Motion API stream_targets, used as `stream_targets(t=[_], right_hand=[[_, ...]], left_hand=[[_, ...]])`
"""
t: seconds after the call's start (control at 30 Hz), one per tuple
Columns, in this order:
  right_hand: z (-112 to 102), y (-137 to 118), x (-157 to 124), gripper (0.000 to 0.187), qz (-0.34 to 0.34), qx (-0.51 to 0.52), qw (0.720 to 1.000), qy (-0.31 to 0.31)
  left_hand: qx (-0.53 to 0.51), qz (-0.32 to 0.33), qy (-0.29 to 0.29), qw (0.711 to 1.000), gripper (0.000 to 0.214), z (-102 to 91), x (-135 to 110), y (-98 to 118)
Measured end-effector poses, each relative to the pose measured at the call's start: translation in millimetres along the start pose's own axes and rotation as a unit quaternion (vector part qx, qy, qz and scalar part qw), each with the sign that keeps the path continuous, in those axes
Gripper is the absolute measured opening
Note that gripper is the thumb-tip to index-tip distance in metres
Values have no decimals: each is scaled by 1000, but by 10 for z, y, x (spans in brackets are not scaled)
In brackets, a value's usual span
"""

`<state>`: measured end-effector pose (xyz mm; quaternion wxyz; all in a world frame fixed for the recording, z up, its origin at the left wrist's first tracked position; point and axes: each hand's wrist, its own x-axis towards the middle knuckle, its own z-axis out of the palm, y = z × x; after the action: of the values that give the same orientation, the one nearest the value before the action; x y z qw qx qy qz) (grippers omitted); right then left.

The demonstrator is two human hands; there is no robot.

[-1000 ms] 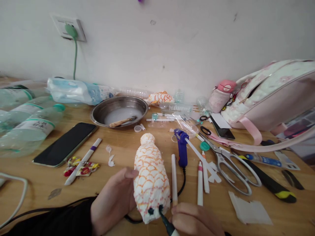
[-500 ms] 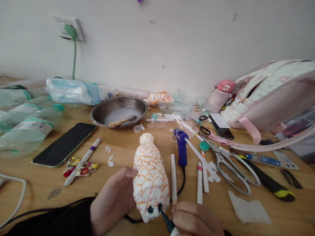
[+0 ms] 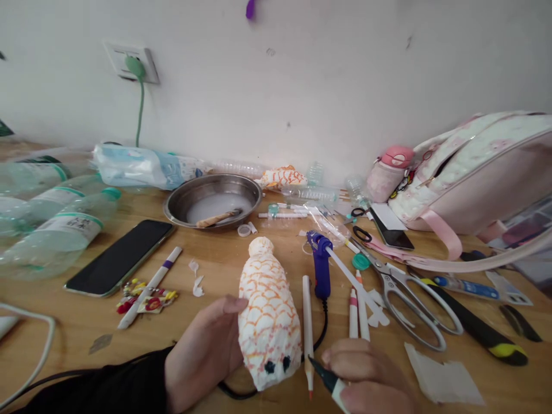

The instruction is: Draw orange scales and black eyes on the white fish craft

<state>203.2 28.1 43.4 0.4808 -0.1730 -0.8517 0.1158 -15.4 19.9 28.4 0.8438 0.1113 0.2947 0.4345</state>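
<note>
My left hand (image 3: 211, 348) is closed round the left side of a white paper-covered bottle shape (image 3: 269, 305), which is painted with orange scales and has two dark spots near its lower end. In my right hand (image 3: 366, 374) is a dark-tipped marker (image 3: 328, 379), its tip pointing up and left, apart from the painted shape. A white marker (image 3: 307, 328) with a reddish tip lies between the shape and my right hand. Beyond it stands a blue glue gun (image 3: 319, 267) with a long white glue stick in it.
A metal bowl (image 3: 170, 213) of whitish liquid holds a brush (image 3: 219, 217). To the left are a phone (image 3: 123, 256) and clear bottles (image 3: 64, 236). Large scissors (image 3: 401, 287), a black-and-yellow tool (image 3: 478, 328) and a backpack (image 3: 478, 178) occupy the right.
My right hand has drawn the marker tip off the right dark spot and moved right. My left hand still holds the painted shape. The camera view has shifted slightly.
</note>
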Motion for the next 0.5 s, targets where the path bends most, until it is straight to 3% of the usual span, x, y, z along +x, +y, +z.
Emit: stream_targets(t=[0.17,0.33,0.5], right_hand=[[-67,42,48,16,-8,-11,1000,21],[22,4,85,11,-7,-50,996,69],[52,-44,56,12,8,-113,992,54]], left_hand=[[-3,1,-11,1000,34,-44,2,-3],[-23,2,75,997,31,2,-23,2],[-11,24,47,999,25,11,-3,7]])
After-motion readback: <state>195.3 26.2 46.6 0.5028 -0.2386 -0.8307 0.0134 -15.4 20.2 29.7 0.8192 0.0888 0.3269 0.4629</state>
